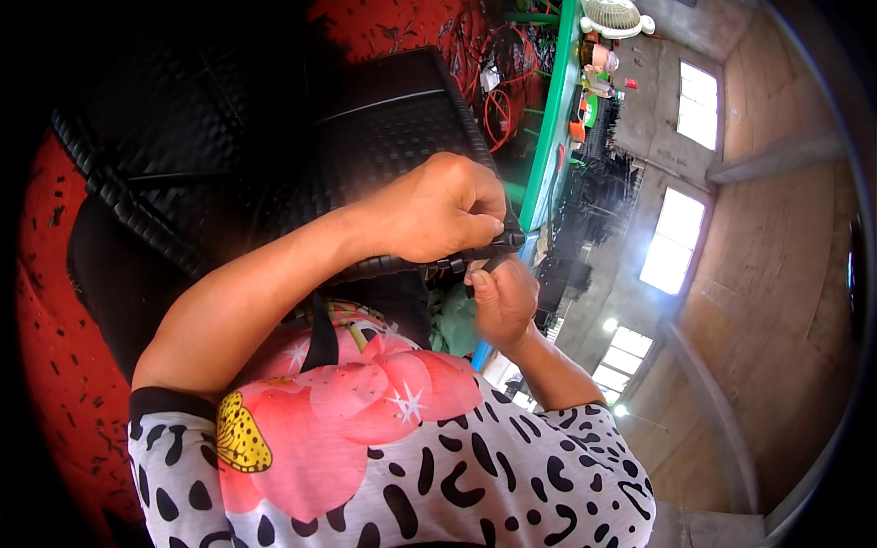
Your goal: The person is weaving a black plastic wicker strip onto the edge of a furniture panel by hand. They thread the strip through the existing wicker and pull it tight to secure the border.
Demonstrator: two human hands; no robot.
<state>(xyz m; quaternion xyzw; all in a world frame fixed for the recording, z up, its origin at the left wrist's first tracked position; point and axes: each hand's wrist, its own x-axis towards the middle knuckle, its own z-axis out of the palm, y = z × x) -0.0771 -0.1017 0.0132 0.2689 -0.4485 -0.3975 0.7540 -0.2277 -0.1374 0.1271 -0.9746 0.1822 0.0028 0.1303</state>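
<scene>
A black woven piece of wicker-like furniture (393, 119) lies across my lap, with its near right corner between my hands. My left hand (438, 210) is closed at that corner, thumb and fingers pinched together over the black edge. Just below it, my right hand (505, 300) is closed too, with a flat black strip (493, 264) between thumb and fingers. Whether the left fingers also grip the strip or just the woven edge is hard to see. Dark wrapped bands run along the near edge beside both hands.
Red floor covering (55, 365) strewn with short black scraps spreads at left. Tangled red cords (498, 114) lie beyond the furniture. A green-edged table (555, 119) at right carries bottles and small items, with a pale fan (614, 16) at its far end. Black strips (598, 205) are heaped behind.
</scene>
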